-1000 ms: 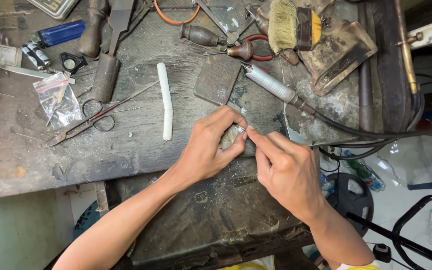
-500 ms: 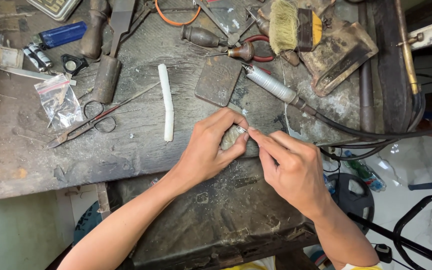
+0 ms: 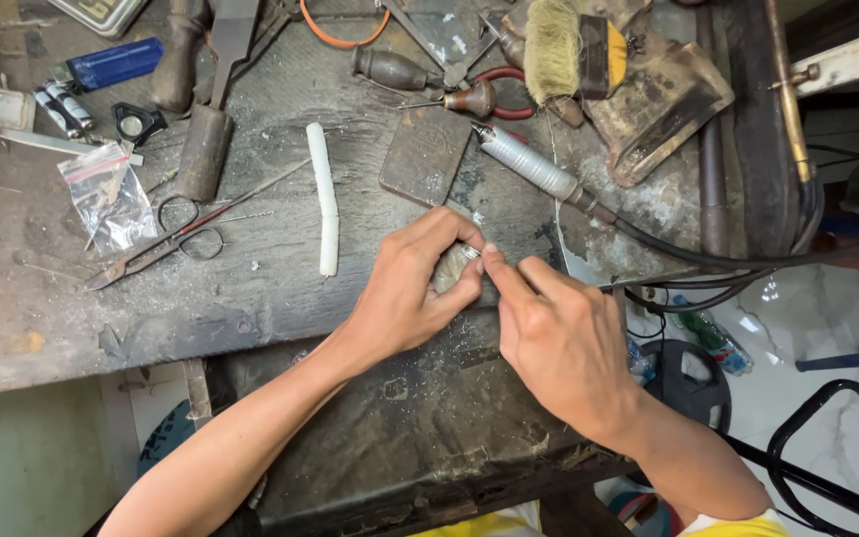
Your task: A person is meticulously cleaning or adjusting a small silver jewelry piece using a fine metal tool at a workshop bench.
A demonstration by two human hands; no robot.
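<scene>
On the scarred counter (image 3: 42, 308), left of the hands, lie scissors (image 3: 166, 242) and a white stick (image 3: 326, 199). The left hand (image 3: 405, 288) pinches a small metal ring (image 3: 469, 253) over the counter's front edge — light, stiff, likely slippery — best held by its rim; the right hand (image 3: 559, 338) presses fingertips closed against it.

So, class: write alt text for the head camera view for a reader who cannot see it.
Two bare hands meet at a worn workbench edge: the left hand pinches a small silvery piece while the right hand presses a fingertip to it. Scissors, a white stick, a rotary handpiece and a brush lie behind.
</scene>
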